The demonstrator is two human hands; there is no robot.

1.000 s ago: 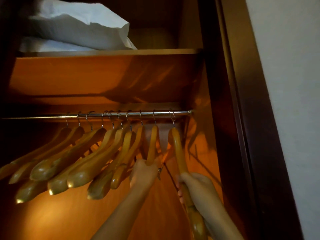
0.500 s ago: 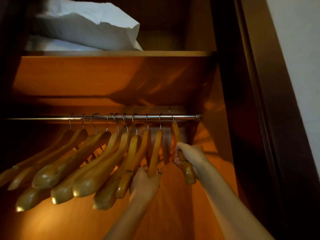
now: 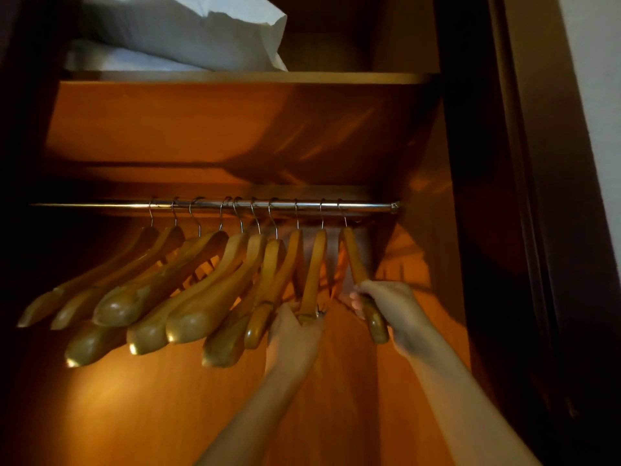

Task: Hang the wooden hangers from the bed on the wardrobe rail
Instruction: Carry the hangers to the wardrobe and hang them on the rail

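A chrome wardrobe rail [image 3: 100,205] runs across the cupboard with several wooden hangers [image 3: 188,290] hooked on it, fanned out to the left. The rightmost hanger [image 3: 353,253] hangs by its hook near the rail's right end. My right hand [image 3: 393,307] grips its near arm. My left hand [image 3: 295,334] holds the lower end of the neighbouring hanger [image 3: 314,270], just left of it. Both hooks sit over the rail.
A wooden shelf [image 3: 336,77] above the rail carries white pillows [image 3: 188,31]. The wardrobe's right side wall [image 3: 433,264] is close to the last hanger. A dark door frame [image 3: 510,230] and a pale wall [image 3: 598,79] lie further right.
My right hand has brought the rightmost hanger up from a low, steep position, and its hook now sits over the rail. My left hand has stayed on the neighbouring hanger.
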